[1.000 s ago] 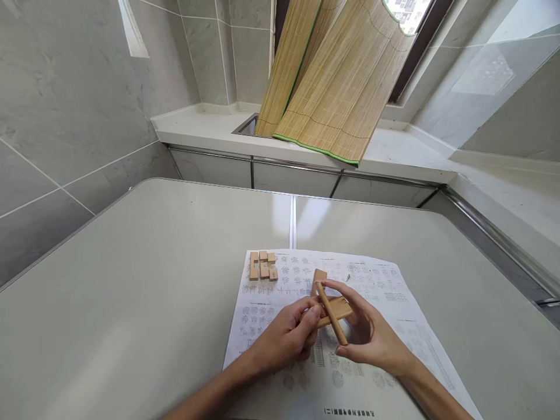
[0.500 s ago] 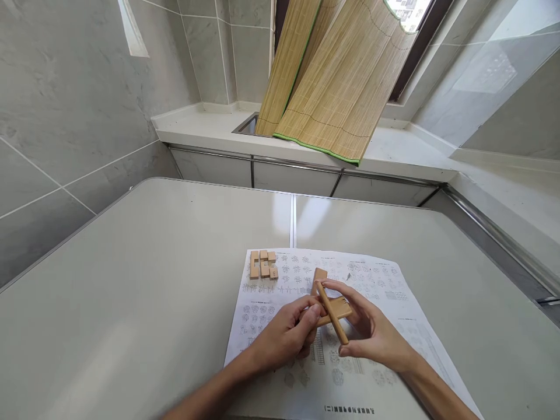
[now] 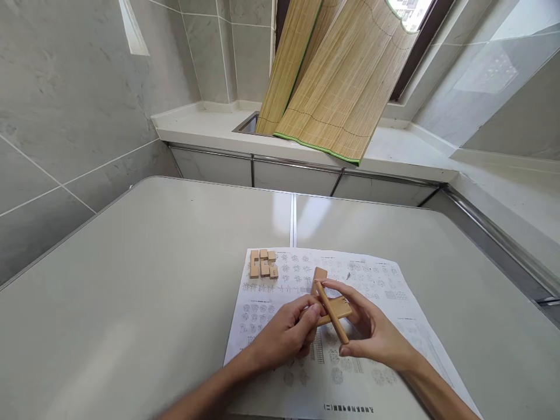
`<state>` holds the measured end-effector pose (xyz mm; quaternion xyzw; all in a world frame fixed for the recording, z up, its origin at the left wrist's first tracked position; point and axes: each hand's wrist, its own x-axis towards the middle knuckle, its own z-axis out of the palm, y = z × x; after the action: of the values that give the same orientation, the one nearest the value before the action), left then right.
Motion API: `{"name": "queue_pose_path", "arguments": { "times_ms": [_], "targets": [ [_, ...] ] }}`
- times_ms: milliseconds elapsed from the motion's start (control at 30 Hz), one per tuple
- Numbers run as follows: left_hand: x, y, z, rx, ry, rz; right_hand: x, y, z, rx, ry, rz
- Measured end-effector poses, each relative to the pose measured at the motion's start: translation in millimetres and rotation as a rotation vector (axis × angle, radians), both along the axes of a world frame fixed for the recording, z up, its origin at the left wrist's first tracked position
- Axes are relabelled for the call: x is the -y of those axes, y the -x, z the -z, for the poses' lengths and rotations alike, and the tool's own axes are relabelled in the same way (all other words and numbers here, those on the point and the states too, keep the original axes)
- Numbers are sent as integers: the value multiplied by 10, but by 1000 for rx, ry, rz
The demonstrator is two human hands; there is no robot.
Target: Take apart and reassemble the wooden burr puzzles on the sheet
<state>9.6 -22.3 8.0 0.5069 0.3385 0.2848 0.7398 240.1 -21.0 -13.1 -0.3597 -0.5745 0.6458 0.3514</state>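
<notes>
1. Shows a sink (image 3: 249, 123) at 11 o'clock from the hands, set in a white counter (image 3: 201, 131), partly hidden by bamboo mats (image 3: 339, 99); contents too hidden to tell.
2. Closed with the left hand (image 3: 289, 335) around a notched block (image 3: 341, 307); pointing toward 12 o'clock beyond its fingers, another block (image 3: 320, 274), grip on it unclear.
3. Clamped lengthwise between right hand (image 3: 378, 338) thumb and fingertip: a wooden stick (image 3: 333, 314), crossing over the notched block.
4. Shows small wooden blocks (image 3: 263, 264) near 10 o'clock, lying on a printed sheet (image 3: 367, 379).
5. Spread beneath: a pale, glossy table (image 3: 144, 280).
6. Lined with grey wall tiles (image 3: 87, 87) at 10 o'clock; opens to a window (image 3: 411, 13) at 1 o'clock.
</notes>
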Motion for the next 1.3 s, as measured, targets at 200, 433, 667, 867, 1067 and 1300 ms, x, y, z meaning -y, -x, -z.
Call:
{"name": "queue_pose_path", "arguments": {
  "times_ms": [200, 433, 667, 867, 1067, 1300],
  "targets": [
    [-4, -4, -7, -10, 4, -4, -7, 2, -2, 6, -4, -2],
    [7, 7, -33, 8, -6, -30, -5, 14, -48, -24, -44, -6],
    [-21, 20, -41, -63, -157, -241, -49, 64, -40, 150, -301, 153],
    [-12, 28, -110, -270, -358, -322, -56, 142, 39, 597, -523, 225],
    [4, 8, -89, -297, -410, -264, -75, 180, 136, 672, -560, 225],
    [-17, 9, -77, -292, -443, -248, -140, 130, 81, 604, -521, 453]
  ]
}}
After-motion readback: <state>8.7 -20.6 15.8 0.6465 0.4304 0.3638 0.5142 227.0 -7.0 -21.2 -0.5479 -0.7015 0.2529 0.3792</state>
